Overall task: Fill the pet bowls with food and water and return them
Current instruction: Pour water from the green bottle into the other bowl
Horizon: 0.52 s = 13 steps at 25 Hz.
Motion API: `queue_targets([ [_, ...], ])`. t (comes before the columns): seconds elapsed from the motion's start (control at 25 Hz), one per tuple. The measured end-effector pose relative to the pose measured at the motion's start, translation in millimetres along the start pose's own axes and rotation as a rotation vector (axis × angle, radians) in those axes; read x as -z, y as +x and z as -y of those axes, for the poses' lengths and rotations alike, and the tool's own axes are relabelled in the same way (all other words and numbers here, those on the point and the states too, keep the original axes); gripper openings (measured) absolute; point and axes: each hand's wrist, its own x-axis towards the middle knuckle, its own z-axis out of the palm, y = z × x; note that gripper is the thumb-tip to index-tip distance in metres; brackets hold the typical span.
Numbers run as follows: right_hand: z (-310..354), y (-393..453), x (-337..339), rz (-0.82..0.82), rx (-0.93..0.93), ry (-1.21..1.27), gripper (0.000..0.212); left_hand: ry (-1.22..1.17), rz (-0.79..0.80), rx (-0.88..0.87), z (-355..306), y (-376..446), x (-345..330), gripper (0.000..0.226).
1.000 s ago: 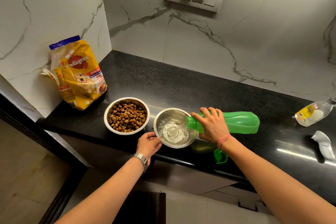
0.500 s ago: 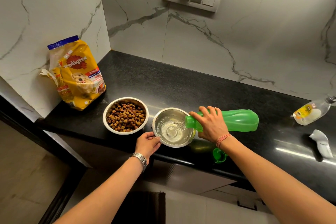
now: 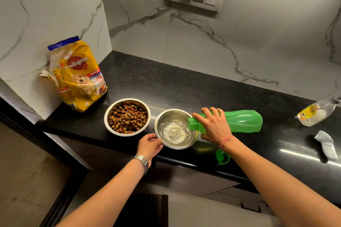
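Pouring water into a steel bowl on a black counter.

Nearest, left hand gripping water bowl rim; right hand wrapped around tipped green bottle. Beside, kibble-filled bowl; beyond, food bag against wall.

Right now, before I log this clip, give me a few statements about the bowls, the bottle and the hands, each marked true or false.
1. The right hand holds the green bottle tipped over the water bowl. True.
2. The food bowl is empty. False: it holds brown kibble.
3. The left hand grips the water bowl's near rim. True.
4. The bottle's cap is screwed on. False: it lies on the counter near the front edge.
5. The pet food bag lies flat to the right of both bowls. False: it stands at the left, against the wall.
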Motion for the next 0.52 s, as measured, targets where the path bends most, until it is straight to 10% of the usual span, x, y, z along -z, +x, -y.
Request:
queue_targets([
  [0.52,-1.2,0.7,0.6,0.01,-0.004,-0.029,0.089,0.011,-0.003,0.004,-1.1,-1.1,0.8,0.032],
])
